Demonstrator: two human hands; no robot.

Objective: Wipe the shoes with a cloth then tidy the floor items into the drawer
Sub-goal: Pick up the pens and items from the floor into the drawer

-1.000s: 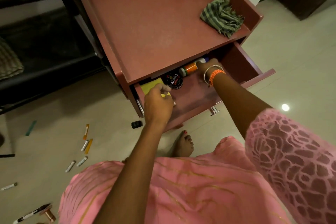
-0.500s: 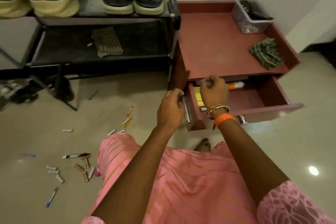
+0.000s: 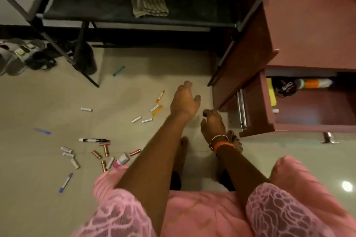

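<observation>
I am bent over a tiled floor (image 3: 48,92), both bare arms reaching down in front of me. My left hand (image 3: 184,102) hangs above the floor with its fingers loosely spread and holds nothing. My right hand (image 3: 212,121) is lower and just beside it, fingers curled downward around a small dark object (image 3: 204,114) at the fingertips; I cannot tell whether I have truly gripped it. The nearest litter is a small cluster just to the left of my left hand: an orange pen (image 3: 160,96), a yellow stick (image 3: 157,110) and short white tubes (image 3: 136,119), most lying on a slant, pointing up and to the right. My left hand is clearly the nearer one to them. More batteries (image 3: 105,149) and a black marker (image 3: 94,140) lie farther left, well apart from both hands. The open drawer (image 3: 317,113) is to my right, just beside my right hand.
</observation>
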